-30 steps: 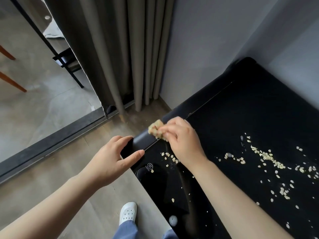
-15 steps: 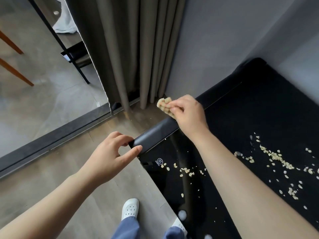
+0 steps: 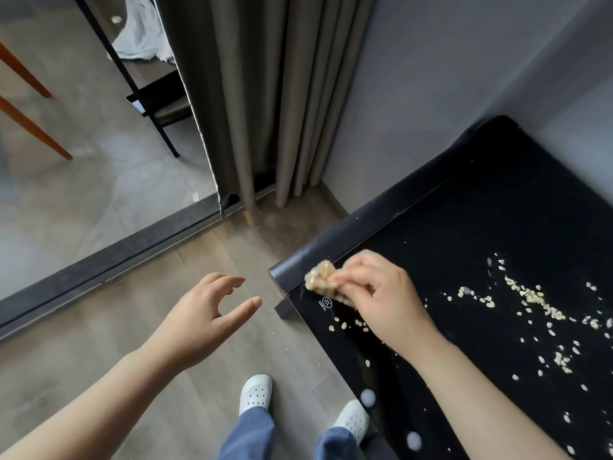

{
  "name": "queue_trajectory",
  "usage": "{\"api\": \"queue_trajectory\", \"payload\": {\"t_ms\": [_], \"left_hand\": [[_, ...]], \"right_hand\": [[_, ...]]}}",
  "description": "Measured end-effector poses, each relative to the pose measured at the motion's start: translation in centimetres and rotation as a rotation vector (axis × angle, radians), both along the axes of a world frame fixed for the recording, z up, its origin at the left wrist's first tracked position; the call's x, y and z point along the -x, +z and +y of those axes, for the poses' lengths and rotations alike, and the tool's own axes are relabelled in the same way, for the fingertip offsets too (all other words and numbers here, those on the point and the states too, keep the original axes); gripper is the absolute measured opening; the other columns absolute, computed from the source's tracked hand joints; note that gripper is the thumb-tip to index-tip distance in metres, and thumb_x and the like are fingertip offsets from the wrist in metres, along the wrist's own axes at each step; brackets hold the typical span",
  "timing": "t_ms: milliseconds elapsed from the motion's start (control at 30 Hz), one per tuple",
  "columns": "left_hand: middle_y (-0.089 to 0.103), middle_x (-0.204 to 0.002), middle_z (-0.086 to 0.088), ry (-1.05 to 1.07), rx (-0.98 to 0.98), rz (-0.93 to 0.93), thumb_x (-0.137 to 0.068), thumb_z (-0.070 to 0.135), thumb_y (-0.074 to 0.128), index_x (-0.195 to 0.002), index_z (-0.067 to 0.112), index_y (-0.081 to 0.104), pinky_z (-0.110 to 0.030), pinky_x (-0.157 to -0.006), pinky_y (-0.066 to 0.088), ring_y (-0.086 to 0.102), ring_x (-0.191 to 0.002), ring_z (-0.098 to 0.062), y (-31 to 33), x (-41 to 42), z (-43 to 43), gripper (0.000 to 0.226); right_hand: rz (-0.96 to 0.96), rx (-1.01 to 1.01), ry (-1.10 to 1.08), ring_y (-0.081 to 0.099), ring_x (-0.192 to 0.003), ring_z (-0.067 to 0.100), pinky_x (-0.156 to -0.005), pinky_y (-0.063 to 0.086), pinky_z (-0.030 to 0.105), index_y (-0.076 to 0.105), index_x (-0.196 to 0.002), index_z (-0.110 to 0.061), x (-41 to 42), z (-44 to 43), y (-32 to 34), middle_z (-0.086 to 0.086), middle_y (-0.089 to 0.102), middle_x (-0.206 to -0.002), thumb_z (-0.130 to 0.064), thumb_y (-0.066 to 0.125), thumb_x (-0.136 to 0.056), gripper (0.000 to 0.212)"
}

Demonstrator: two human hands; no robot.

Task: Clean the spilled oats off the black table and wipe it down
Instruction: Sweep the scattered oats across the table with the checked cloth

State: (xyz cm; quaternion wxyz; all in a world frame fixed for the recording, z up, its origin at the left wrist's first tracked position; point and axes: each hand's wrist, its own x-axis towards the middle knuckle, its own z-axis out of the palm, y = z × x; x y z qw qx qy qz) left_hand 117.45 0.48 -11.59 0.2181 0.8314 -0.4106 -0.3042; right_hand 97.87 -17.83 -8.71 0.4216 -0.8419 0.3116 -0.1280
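Back down from beyond the rim, the right hand (image 3: 384, 300) now sits at the near corner of the table (image 3: 481, 210); the left hand (image 3: 202, 317) has let go of that corner and hangs just off it over the floor (image 3: 232, 376), fingers spread and loosely bent, holding nothing. The right thumb and fingers pinch a small wad (image 3: 318, 277) (cloth or tissue, hard to tell) crusted with flakes, touching or nearly touching the tabletop. Most of the oats (image 3: 537, 302) lie well to the right in a loose trail; a few sit just beside the wrist. To sweep well, I would press the wad flat and draw the flakes in short strokes toward the corner; the left hand should cup under the edge to catch them, or they will drop to the floor.
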Motion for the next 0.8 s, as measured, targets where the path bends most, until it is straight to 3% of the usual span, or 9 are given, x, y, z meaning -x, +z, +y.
{"api": "queue_trajectory", "payload": {"t_ms": [133, 233, 333, 500, 633, 800], "left_hand": [[0.052, -0.123, 0.015, 0.003, -0.007, 0.017, -0.067, 0.087, 0.029, -0.128, 0.026, 0.054, -0.019, -0.085, 0.046, 0.051, -0.111, 0.002, -0.2, -0.1, 0.4, 0.089], [0.052, -0.127, 0.011, 0.013, -0.007, 0.011, -0.076, 0.081, 0.035, -0.130, 0.025, 0.052, -0.019, -0.086, 0.046, 0.051, -0.113, -0.002, 0.2, -0.4, 0.6, 0.080], [0.053, -0.127, 0.008, 0.032, -0.002, 0.006, -0.075, 0.075, 0.037, -0.130, 0.023, 0.053, -0.021, -0.087, 0.046, 0.052, -0.113, -0.005, 0.5, -1.2, 1.0, 0.078], [0.053, -0.124, 0.011, 0.021, -0.001, 0.012, -0.068, 0.086, 0.028, -0.128, 0.024, 0.055, -0.019, -0.082, 0.046, 0.053, -0.111, -0.003, 0.4, -2.2, 1.3, 0.090], [0.053, -0.125, 0.010, 0.008, 0.009, 0.023, -0.073, 0.083, 0.032, -0.128, 0.024, 0.054, -0.021, -0.086, 0.047, 0.053, -0.112, -0.003, 0.3, -2.2, 0.8, 0.084], [0.052, -0.127, 0.010, -0.016, 0.018, 0.017, -0.074, 0.079, 0.035, -0.130, 0.025, 0.052, -0.020, -0.087, 0.047, 0.051, -0.112, -0.002, 0.4, -1.8, -0.6, 0.079]], "right_hand": [[0.008, 0.149, -0.102, 0.057, -0.090, 0.017, -0.079, 0.050, 0.034, 0.076, -0.090, -0.017, -5.5, -1.8, -1.1, -0.004, 0.059, -0.090, -0.011, 0.066, -0.085, 0.013], [0.078, 0.159, -0.051, 0.052, -0.091, 0.016, -0.078, 0.051, 0.041, 0.075, -0.096, -0.019, -7.7, -0.2, -3.0, -0.005, 0.058, -0.092, -0.013, 0.065, -0.085, 0.016], [0.058, 0.116, 0.024, 0.050, -0.093, 0.013, -0.078, 0.051, 0.038, 0.075, -0.096, -0.019, -6.6, 2.1, -3.3, -0.008, 0.057, -0.093, -0.012, 0.066, -0.086, 0.016], [0.094, 0.017, 0.186, 0.056, -0.095, 0.007, -0.084, 0.050, 0.035, 0.076, -0.086, -0.020, -2.4, 3.4, -2.1, -0.013, 0.060, -0.091, -0.008, 0.068, -0.081, 0.015], [-0.032, -0.173, -0.070, 0.064, -0.086, 0.011, -0.080, 0.056, 0.036, 0.076, -0.080, -0.028, -1.7, 1.2, 0.0, -0.011, 0.062, -0.087, -0.005, 0.066, -0.081, 0.025], [-0.012, 0.173, -0.347, 0.062, -0.093, 0.014, -0.084, 0.049, 0.022, 0.075, -0.095, -0.017, -5.1, -6.6, -0.7, 0.000, 0.064, -0.098, -0.006, 0.062, -0.086, 0.020]]}}
